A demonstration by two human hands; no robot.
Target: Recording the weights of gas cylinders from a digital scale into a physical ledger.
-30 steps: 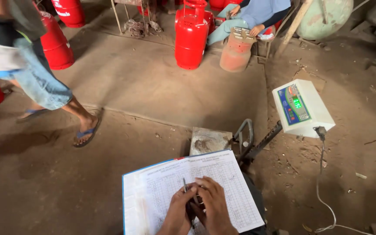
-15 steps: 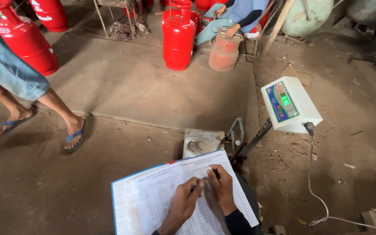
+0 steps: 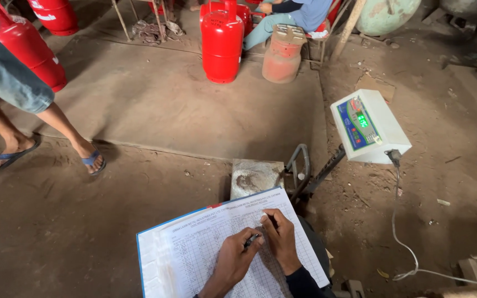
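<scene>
A ruled ledger sheet on a blue-edged board (image 3: 194, 254) lies across my lap at the bottom of the view. My left hand (image 3: 233, 262) rests on the sheet and grips a dark pen (image 3: 251, 240), tip on the paper. My right hand (image 3: 280, 240), in a dark sleeve, lies on the sheet right beside it, fingers touching the page and holding nothing.
A worn metal scale platform (image 3: 255, 176) sits on the dirt floor just beyond the ledger, its white display box (image 3: 368, 127) on a stalk to the right with a trailing cable (image 3: 398, 232). Red gas cylinders (image 3: 222, 41) and a faded one (image 3: 282, 55) stand by a seated person (image 3: 296, 14). A walking person's sandalled foot (image 3: 92, 160) is at left.
The person at left has stepped further left past a red cylinder. My view has shifted, and both hands stay on the ledger with the pen.
</scene>
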